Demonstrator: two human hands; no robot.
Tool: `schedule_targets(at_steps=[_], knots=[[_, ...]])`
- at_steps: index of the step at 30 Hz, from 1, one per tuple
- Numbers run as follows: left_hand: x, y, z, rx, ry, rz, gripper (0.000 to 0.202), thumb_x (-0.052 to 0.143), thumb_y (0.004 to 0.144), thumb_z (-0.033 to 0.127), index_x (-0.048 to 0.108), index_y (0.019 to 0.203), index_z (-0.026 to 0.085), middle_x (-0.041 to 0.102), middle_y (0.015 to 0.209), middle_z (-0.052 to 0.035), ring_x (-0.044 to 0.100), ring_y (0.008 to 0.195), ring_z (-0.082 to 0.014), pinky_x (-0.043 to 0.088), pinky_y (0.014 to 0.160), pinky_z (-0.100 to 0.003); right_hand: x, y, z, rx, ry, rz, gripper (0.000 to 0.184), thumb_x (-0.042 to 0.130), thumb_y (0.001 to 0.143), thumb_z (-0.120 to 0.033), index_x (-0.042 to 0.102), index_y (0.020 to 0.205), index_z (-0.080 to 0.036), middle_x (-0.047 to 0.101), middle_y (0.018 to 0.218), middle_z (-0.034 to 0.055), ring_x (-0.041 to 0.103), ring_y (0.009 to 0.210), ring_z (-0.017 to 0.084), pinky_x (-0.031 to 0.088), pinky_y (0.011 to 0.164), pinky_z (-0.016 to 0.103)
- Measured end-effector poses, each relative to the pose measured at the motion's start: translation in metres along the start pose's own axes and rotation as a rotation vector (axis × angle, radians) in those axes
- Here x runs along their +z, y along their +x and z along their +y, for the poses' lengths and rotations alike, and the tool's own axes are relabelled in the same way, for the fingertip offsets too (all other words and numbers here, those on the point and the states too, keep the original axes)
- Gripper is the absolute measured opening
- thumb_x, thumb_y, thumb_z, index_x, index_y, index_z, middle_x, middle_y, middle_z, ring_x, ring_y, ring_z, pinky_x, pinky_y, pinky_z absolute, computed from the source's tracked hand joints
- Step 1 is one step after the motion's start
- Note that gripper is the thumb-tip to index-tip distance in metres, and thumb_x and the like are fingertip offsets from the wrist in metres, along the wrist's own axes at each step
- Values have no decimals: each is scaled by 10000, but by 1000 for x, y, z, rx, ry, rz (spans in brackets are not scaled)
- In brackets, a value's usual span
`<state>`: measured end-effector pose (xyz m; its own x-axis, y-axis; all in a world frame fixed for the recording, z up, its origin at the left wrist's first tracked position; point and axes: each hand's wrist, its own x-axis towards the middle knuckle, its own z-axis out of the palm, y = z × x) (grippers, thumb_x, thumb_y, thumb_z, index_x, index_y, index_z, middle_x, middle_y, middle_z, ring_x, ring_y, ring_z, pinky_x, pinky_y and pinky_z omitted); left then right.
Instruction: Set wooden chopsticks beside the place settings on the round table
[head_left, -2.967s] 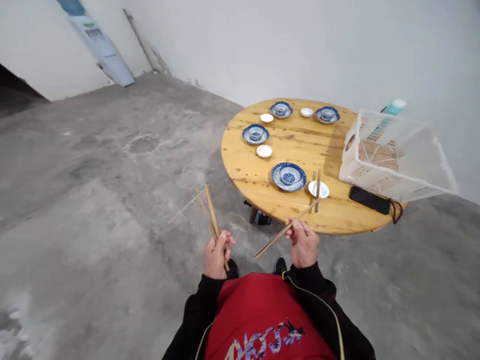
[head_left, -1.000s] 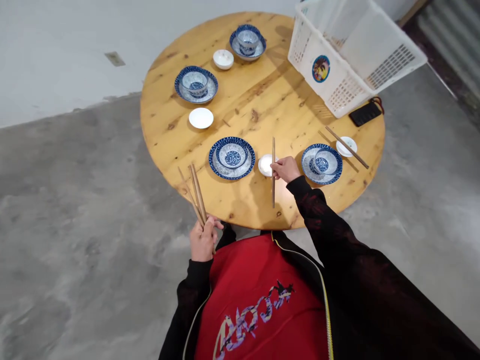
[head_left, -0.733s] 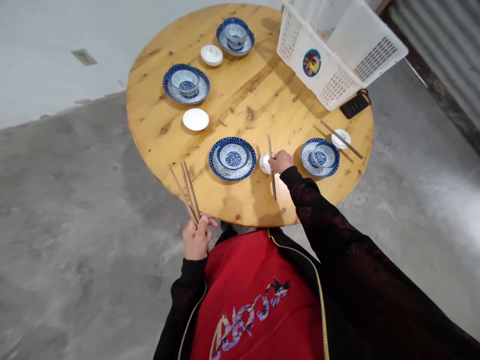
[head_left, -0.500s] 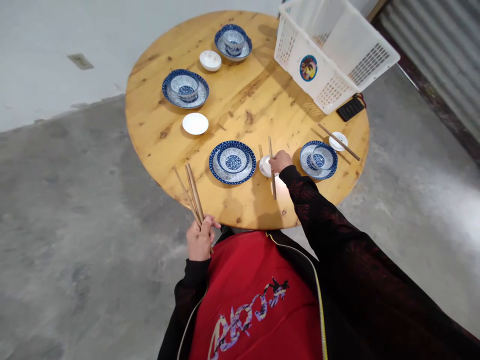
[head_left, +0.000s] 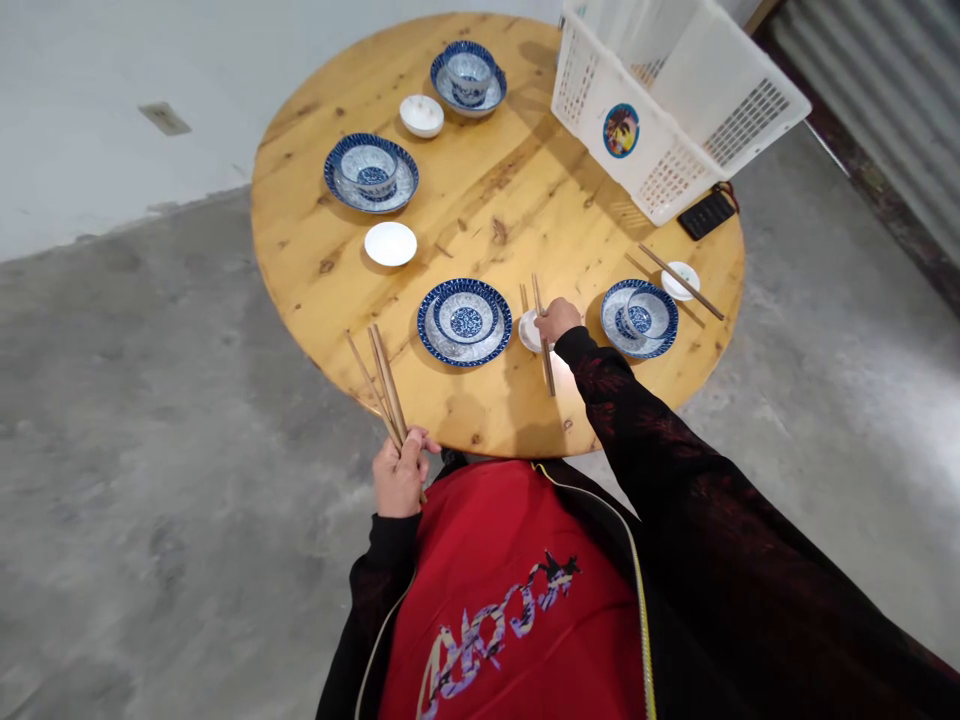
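My left hand [head_left: 401, 470] is closed around several wooden chopsticks [head_left: 388, 385] at the table's near edge, their tips pointing away from me. Out over the table, my right hand [head_left: 559, 322] grips a pair of chopsticks [head_left: 548, 370] above a small white dish [head_left: 529, 331], which the hand partly covers. Left of that dish sits a blue-and-white plate [head_left: 466, 357] with a patterned bowl [head_left: 466, 315] on it. To the right is another such plate [head_left: 636, 347] with a bowl [head_left: 649, 314].
Chopsticks [head_left: 681, 281] rest across a white dish [head_left: 680, 288] at the right. Farther off stand two more plate-and-bowl sets [head_left: 405, 185] [head_left: 491, 100] and white dishes [head_left: 391, 244] [head_left: 421, 117]. A white plastic basket [head_left: 652, 170] and a black phone-like object [head_left: 706, 215] occupy the far right.
The chopsticks in my right hand have tilted slightly, their far ends shifting a little left. My left hand has stayed almost still. The view has shifted slightly.
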<state>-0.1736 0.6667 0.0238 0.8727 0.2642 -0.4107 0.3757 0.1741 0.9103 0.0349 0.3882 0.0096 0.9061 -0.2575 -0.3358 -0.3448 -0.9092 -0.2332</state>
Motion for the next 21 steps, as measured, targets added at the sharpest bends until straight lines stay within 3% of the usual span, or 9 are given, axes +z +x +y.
schedule_targets(at_steps=[12, 21], knots=[[2, -4, -3, 11, -6, 28, 308, 614, 800, 449, 564, 829, 146, 619, 616, 17, 344, 319, -20, 222, 318, -164, -1, -2, -3, -4, -10, -3, 196, 581, 783, -167, 690, 921, -79, 701, 849, 181, 646, 931, 289, 492, 816, 323], [1, -2, -4, 17, -28, 28, 310, 615, 799, 448, 561, 828, 143, 623, 609, 15, 334, 311, -19, 211, 314, -169, -6, -4, 2, -24, -5, 39, 236, 586, 812, -277, 697, 856, -72, 699, 785, 187, 673, 866, 296, 497, 795, 349]])
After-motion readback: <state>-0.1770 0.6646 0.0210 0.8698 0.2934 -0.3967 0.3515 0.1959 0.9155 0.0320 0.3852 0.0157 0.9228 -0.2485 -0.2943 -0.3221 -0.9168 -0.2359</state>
